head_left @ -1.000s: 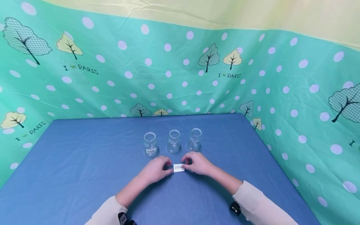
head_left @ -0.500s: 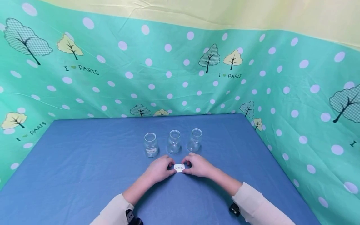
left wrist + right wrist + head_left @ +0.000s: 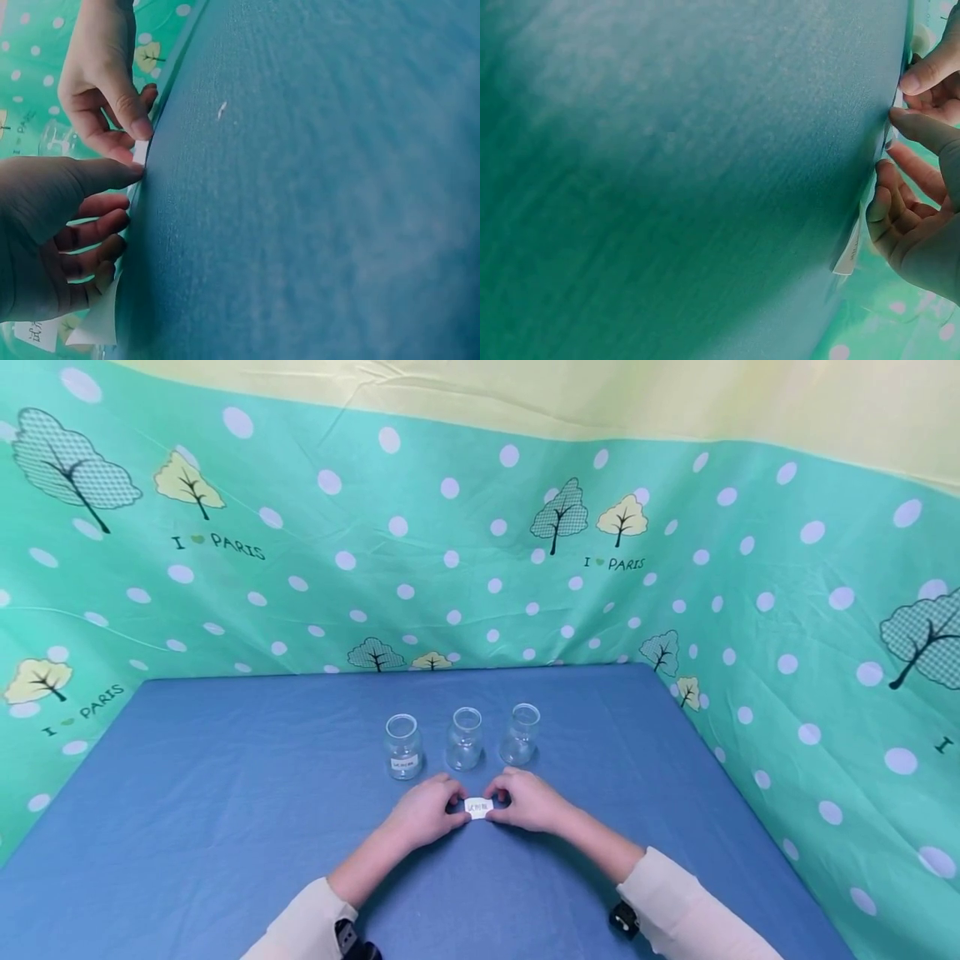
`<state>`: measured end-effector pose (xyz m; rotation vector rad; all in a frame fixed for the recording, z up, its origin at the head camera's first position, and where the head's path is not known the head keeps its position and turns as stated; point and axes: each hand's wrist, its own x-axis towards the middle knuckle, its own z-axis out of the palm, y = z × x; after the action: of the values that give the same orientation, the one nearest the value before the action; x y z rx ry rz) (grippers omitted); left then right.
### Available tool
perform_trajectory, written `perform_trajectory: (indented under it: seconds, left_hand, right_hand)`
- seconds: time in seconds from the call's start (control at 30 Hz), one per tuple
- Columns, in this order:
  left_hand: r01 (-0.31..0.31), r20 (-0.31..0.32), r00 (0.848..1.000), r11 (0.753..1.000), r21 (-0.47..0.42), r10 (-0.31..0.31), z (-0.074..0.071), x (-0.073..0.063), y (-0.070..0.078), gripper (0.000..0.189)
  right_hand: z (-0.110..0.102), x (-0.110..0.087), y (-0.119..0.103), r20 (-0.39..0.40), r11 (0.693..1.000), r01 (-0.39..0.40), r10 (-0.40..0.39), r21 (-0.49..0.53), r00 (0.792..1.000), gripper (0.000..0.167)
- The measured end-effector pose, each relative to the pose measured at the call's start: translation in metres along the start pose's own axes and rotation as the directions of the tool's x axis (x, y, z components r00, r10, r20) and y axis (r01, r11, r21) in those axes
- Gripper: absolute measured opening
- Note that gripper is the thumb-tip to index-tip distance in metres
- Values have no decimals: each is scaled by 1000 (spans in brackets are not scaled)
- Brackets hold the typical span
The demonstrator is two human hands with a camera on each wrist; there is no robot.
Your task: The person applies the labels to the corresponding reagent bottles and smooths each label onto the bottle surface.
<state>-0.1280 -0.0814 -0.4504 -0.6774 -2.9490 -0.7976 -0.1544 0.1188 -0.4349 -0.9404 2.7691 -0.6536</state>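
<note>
A small white label (image 3: 478,808) with handwritten characters lies low over the blue cloth in the head view. My left hand (image 3: 426,810) pinches its left edge between thumb and index finger. At the right edge, my right hand (image 3: 531,802) pinches it the same way. The left wrist view shows the label (image 3: 140,152) nearly edge-on between both thumbs. Behind the hands stand three open glass jars: a left one (image 3: 403,747) bearing a similar label, a middle one (image 3: 465,742) and a right one (image 3: 520,739), both without a visible label.
A blue cloth (image 3: 225,810) covers the table, with a green dotted curtain (image 3: 450,527) behind and to the right. A curled white paper (image 3: 97,322) shows below my left hand in its wrist view; a white slip (image 3: 847,255) shows near my right hand.
My left hand has come in from the left and taken hold of the label's left edge. My right fingers have shifted from over its characters to its right edge. The jars stay put.
</note>
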Motion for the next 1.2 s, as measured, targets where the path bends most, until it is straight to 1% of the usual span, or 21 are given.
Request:
perform_trajectory:
  seconds: [0.1, 0.23, 0.37, 0.5, 0.63, 0.73, 0.9, 1.07, 1.17, 1.2]
  left_hand:
    - [3, -18, 1000, 1000, -7, -3, 0, 0, -1, 22]
    - [1, -64, 998, 999, -36, -3, -1, -1, -1, 21]
    - [-6, -101, 995, 994, -105, -4, -4, -2, -1, 20]
    - [16, -114, 993, 980, -199, -39, -7, -3, 0, 24]
    - [47, -132, 987, 948, -315, -92, -8, -3, 0, 31]
    - [66, -135, 983, 919, -389, -128, -8, -4, -1, 30]
    - [103, -106, 979, 872, -478, -174, -7, -5, -2, 24]
    - [150, -75, 970, 818, -555, -229, -7, -5, -2, 20]
    - [175, -55, 966, 797, -578, -251, -7, -5, -2, 16]
    - [181, -48, 966, 794, -580, -256, -7, -5, -1, 14]
  right_hand:
    - [-2, -1, 0, -12, 1000, 14, -14, 22, 1000, 20]
    - [-5, -1, 0, -34, 997, 36, -34, 69, 999, 20]
    - [-9, -2, 2, -46, 991, 32, -26, 132, 999, 20]
    - [-13, -3, 2, -52, 983, 25, -15, 184, 999, 19]
    - [-15, -2, 1, -68, 974, 24, -9, 226, 998, 19]
    - [-17, -1, -1, -82, 968, 23, -3, 250, 997, 20]
    - [-19, 0, -2, -76, 961, -3, 25, 275, 997, 19]
    - [-18, 1, -2, -70, 958, -18, 40, 285, 997, 18]
    - [-18, 2, -1, -77, 957, -16, 40, 289, 996, 19]
    - [-18, 2, -1, -79, 957, -15, 40, 289, 996, 19]
